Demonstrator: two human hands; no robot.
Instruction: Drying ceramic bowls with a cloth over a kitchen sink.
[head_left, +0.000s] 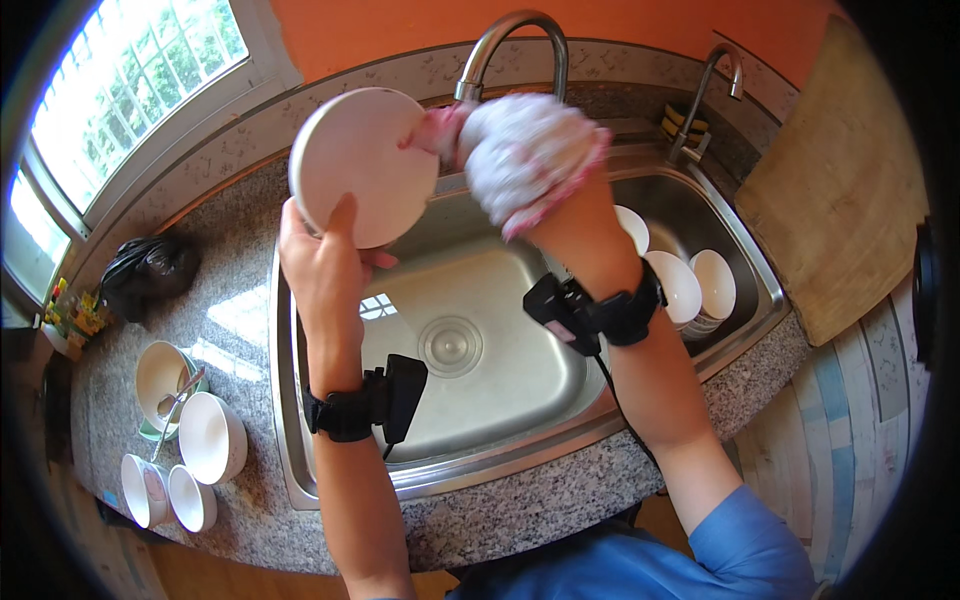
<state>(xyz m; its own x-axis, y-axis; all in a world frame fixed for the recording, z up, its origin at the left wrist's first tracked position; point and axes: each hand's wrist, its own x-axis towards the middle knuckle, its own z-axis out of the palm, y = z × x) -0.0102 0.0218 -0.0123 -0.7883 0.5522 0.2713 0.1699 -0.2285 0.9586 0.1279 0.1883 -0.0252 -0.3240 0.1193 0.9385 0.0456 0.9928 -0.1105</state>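
Note:
My left hand grips the lower left edge of a white plate or shallow bowl, held tilted above the left part of the sink. A white cloth with pink edging covers my right hand, blurred, beside the dish's right rim below the large faucet. The fingers of that hand are hidden by the cloth, which it holds. Beneath both hands lies the large basin of a stainless steel sink, its round drain strainer showing. In the smaller basin at the right, white bowls stand close together.
A curved faucet rises behind the sink, a smaller one at the right. Several bowls and spoons sit on the granite counter at left, near a black plastic bag. A large board leans at the right.

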